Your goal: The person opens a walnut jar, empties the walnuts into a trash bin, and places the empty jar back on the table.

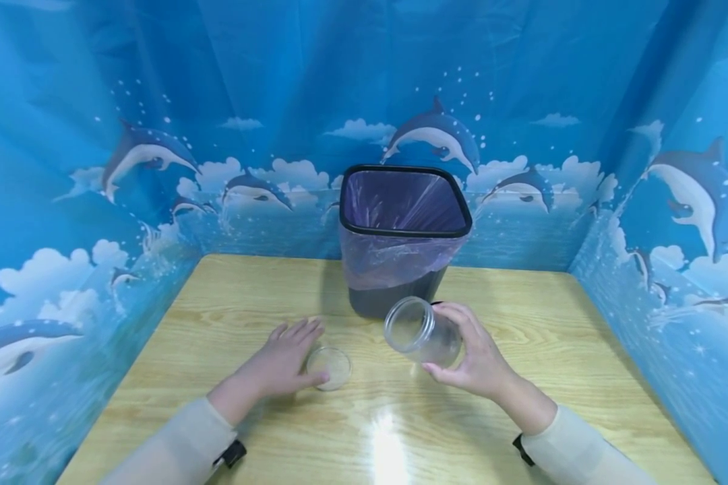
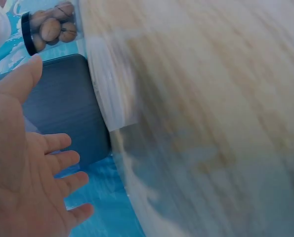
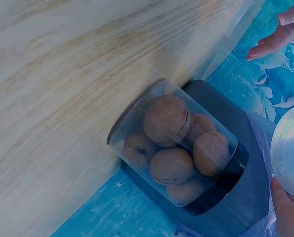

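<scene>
Wood-grain table (image 1: 218, 316) stands walled by blue dolphin-print curtains (image 1: 97, 135)

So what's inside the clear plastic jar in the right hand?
The clear plastic jar gripped by the right hand looks empty through its open mouth and wall; the fingers cover its base end.

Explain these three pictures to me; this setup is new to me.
No machine here: a person works with two bare hands. The wide picture comes from a camera on the head; the other two from cameras on the wrists, so they look tilted. On the wooden table stands a dark bin lined with a purple bag. The left hand lies flat, its thumb at a clear round lid. The right hand curls its fingers round an open clear jar, tilted. The wrist views also show a second jar, holding walnuts, by the bin.
</scene>
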{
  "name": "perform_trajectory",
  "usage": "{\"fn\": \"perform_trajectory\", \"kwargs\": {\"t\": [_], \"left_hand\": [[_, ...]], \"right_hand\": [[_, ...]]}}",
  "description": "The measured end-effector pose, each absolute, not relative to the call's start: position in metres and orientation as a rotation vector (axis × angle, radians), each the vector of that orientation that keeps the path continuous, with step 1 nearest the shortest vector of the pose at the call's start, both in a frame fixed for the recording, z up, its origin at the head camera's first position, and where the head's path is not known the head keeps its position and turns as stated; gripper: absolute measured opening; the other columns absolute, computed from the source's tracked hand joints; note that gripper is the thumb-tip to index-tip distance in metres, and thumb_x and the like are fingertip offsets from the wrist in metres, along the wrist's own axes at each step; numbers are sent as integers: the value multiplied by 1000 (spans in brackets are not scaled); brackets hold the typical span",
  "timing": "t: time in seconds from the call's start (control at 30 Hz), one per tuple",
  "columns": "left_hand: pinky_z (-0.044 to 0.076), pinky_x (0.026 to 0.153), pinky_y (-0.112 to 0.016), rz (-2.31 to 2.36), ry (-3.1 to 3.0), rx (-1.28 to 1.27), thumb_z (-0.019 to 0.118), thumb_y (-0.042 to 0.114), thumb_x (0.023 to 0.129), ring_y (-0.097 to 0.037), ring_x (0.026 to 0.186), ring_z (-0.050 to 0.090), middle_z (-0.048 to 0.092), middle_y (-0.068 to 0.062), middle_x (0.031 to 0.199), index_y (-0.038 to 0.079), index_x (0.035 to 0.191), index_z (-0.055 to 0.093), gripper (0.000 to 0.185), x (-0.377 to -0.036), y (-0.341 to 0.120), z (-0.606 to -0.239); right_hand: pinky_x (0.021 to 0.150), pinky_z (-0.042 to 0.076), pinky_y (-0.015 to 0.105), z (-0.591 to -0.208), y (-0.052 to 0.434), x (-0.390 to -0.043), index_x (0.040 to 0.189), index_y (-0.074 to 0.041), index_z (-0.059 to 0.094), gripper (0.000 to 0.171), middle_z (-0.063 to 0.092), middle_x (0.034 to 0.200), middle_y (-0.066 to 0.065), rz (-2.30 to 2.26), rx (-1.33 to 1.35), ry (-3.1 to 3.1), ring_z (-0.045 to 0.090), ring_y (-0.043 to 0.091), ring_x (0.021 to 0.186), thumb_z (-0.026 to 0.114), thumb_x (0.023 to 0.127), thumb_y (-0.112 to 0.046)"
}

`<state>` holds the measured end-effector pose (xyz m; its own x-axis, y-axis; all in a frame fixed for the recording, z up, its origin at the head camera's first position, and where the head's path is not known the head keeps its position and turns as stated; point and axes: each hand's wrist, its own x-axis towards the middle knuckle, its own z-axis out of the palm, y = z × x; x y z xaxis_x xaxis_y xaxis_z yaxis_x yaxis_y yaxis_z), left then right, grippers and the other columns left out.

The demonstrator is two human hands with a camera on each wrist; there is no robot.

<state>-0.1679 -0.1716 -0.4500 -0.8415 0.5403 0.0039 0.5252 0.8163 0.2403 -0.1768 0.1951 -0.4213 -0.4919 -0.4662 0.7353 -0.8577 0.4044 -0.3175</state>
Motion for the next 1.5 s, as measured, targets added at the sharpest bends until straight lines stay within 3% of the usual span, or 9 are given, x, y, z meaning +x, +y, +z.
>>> {"fn": "perform_trajectory", "kwargs": {"t": [0.77,1.1,1.5], "left_hand": [[17,116,-62,288,2809,775,62,75,81,-40,147,25,26,-17,162,4,155,33,107,-176,-166,-470],[22,115,-60,272,2850,805,70,72,77,-34,140,37,43,-18,149,3,150,42,104,-180,-163,-475],[25,116,-54,268,2879,864,73,68,76,-33,131,42,49,-16,136,2,148,45,102,-180,-161,-476]], "right_hand": [[109,36,22,-426,195,-176,136,4,50,81,55,131,16,944,1123,-2146,53,28,122,77,82,-50],[110,34,22,-425,196,-175,136,3,50,81,55,132,16,941,1108,-2197,52,28,123,76,83,-52],[110,34,22,-424,197,-175,137,2,49,82,54,133,15,946,1083,-2237,52,27,124,81,79,-48]]}}
